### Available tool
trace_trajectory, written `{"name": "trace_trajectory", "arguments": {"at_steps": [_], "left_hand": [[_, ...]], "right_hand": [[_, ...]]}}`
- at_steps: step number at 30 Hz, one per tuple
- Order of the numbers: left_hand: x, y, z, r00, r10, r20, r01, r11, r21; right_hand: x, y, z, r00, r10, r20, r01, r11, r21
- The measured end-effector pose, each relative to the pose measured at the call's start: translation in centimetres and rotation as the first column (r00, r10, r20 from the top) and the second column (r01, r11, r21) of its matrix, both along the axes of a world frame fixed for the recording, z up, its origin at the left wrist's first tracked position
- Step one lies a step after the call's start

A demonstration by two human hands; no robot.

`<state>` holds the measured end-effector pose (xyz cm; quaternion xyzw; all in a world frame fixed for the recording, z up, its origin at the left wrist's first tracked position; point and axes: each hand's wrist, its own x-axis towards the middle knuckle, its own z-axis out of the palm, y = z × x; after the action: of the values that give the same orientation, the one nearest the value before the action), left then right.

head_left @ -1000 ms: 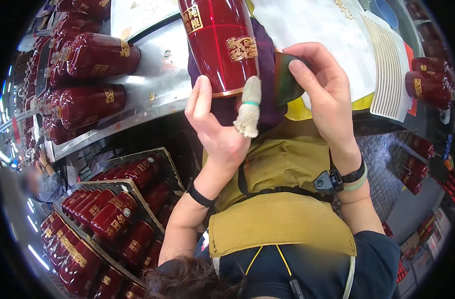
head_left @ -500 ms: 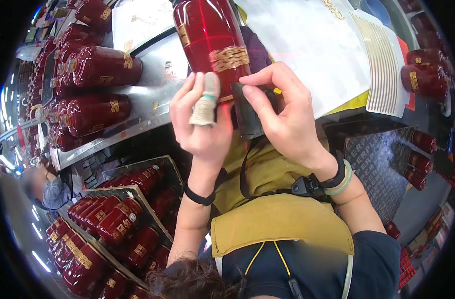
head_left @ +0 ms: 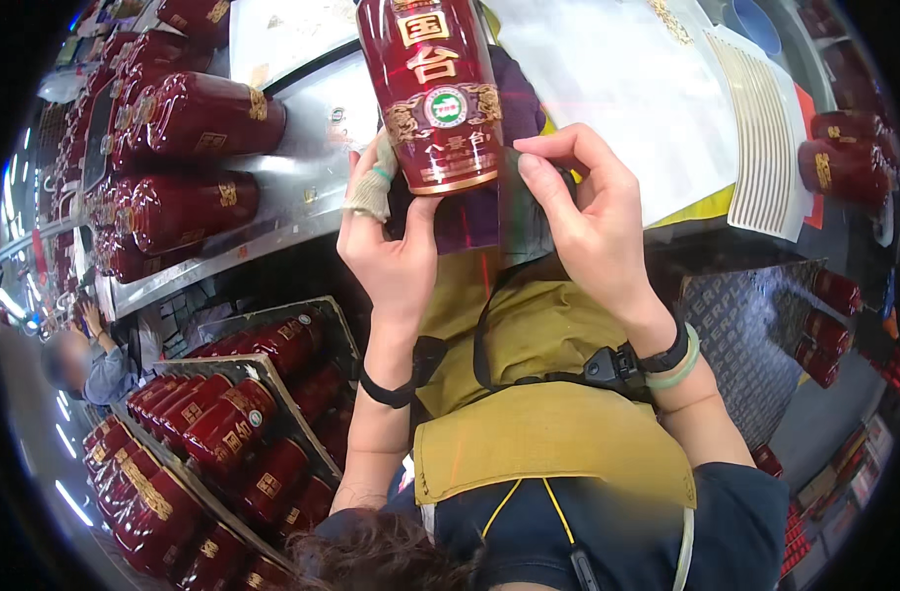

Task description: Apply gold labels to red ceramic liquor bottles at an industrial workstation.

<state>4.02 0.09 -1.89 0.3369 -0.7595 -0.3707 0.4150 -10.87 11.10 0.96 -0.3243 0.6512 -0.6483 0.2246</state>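
Observation:
A dark red glass bottle [head_left: 450, 84] with gold lettering, a gold patterned band and a round white-and-green emblem lies over the front of the bench, base toward me. My left hand [head_left: 396, 236] grips it near the base, thumb at the bottom edge and fingers partly hidden behind it. A beige cloth finger cover [head_left: 371, 192] is on one of its fingers. Just right of the base, my right hand [head_left: 593, 202] pinches thumb and forefinger together; what lies between the tips is too small to make out. A dark, see-through panel [head_left: 524, 222] hangs beside those fingertips.
Similar bottles [head_left: 199, 113] lie along the bench's left side. A crate of bottles [head_left: 272, 379] stands low at left, near another person [head_left: 110, 369]. White sheets [head_left: 617, 98] and a striped strip sheet [head_left: 750, 138] cover the right, with a blue bowl [head_left: 752, 25] beyond.
The bottle has been turned, so its lettered front and round emblem now face me. My left hand has shifted from over its side to under its base. The right hand stays pinched, slightly farther right.

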Motion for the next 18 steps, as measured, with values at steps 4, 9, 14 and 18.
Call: {"name": "trace_trajectory", "arguments": {"at_steps": [4, 9, 14, 18], "left_hand": [[-1.5, 0.4, 2.3, 0.996, 0.087, 0.037, -0.073, 0.957, -0.282], [-1.6, -0.2, 1.7, 0.999, 0.041, 0.029, -0.031, 0.963, -0.269], [-1.7, -0.5, 1.5, 0.998, 0.05, -0.044, -0.061, 0.949, -0.309], [-1.6, -0.4, 1.3, 0.997, 0.041, -0.059, -0.055, 0.964, -0.262]], "right_hand": [[-0.1, 0.0, -0.1, 1.0, -0.004, -0.017, 0.004, 1.0, 0.013], [-0.5, 0.2, -0.2, 0.999, 0.013, 0.035, -0.013, 1.0, 0.02], [-2.4, 0.9, 0.4, 0.998, -0.058, -0.004, 0.058, 0.998, 0.029], [-0.3, 0.5, 2.2, 0.995, 0.055, 0.086, -0.062, 0.995, 0.076]]}}
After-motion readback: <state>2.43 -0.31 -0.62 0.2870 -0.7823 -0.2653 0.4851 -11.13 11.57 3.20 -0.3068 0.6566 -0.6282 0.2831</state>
